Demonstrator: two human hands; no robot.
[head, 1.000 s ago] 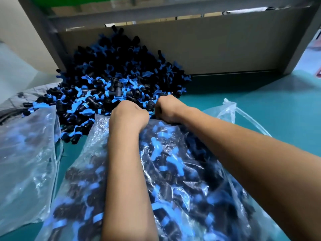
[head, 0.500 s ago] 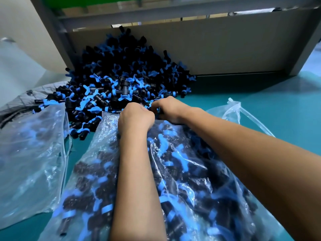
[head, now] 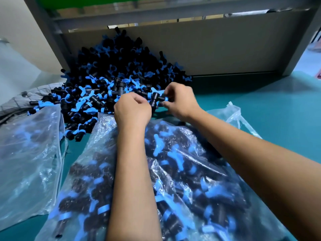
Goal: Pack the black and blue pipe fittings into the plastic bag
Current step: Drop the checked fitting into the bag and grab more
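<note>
A big heap of black and blue pipe fittings (head: 111, 73) lies against the back board. In front of it a clear plastic bag (head: 173, 171), well filled with fittings, lies on the teal table under my forearms. My right hand (head: 180, 101) is at the heap's near edge and pinches a black and blue fitting (head: 159, 98) between its fingertips. My left hand (head: 132, 110) is beside it at the bag's mouth, fingers curled under; whether it holds the bag's edge or a fitting is hidden.
A second clear bag (head: 29, 153) with fittings lies at the left. A grey cloth (head: 26, 96) sits behind it. A grey cardboard board (head: 225, 49) closes the back. An empty bag's corner (head: 234, 113) sticks out at the right on the teal table (head: 278, 119).
Both hands have lifted from the bag's mouth toward the heap. My right hand has moved right and up and now pinches a fitting.
</note>
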